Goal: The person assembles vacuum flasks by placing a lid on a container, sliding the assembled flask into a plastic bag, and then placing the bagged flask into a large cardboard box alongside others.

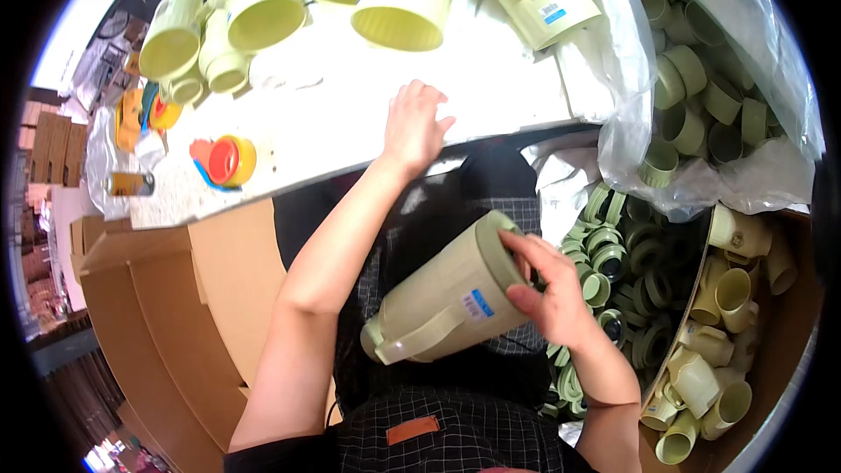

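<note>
Spanning worktable (342, 118): pale-green jugs (407, 0) are crowding its far side.
Cardboard box (806, 302): at the right, it is holding pale-green jug shells (734, 293).
Plastic bag (624, 144): gaping beyond that box, it is holding green cup-like collars (688, 70).
Handled jug (442, 293): it is tilting over the black checked apron (499, 420). The step in hand seems to be steadying or turning it; shifting it would be calling for a secure hold on its wide end.
Right hand (554, 287): thumb and fingers are gripping that end.
Left hand (415, 130): fingers are curling loosely at the worktable, apparently grasping nothing; I'm not managing to tell whether they're touching it.
</note>
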`<move>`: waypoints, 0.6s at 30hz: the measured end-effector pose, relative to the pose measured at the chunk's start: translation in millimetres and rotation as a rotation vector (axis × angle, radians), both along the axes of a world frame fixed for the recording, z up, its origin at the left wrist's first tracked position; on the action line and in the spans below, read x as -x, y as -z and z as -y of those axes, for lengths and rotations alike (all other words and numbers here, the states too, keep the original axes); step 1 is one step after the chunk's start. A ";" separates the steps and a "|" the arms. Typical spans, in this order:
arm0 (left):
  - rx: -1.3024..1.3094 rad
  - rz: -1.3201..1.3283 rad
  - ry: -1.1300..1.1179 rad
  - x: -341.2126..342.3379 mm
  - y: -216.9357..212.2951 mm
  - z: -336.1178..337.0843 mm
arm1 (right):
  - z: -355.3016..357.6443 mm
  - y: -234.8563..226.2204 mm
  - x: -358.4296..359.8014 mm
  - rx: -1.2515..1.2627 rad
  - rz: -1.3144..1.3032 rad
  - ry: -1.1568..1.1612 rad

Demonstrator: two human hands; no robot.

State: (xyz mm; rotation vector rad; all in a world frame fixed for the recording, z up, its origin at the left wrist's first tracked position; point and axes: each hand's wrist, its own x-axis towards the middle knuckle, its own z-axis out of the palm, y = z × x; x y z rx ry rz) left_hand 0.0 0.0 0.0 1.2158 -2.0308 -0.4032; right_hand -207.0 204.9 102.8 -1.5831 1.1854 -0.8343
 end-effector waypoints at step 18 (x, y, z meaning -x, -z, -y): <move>-0.066 -0.340 -0.095 31.7 -48.4 -31.1 | 115.0 61.7 2.4 -0.160 0.364 0.433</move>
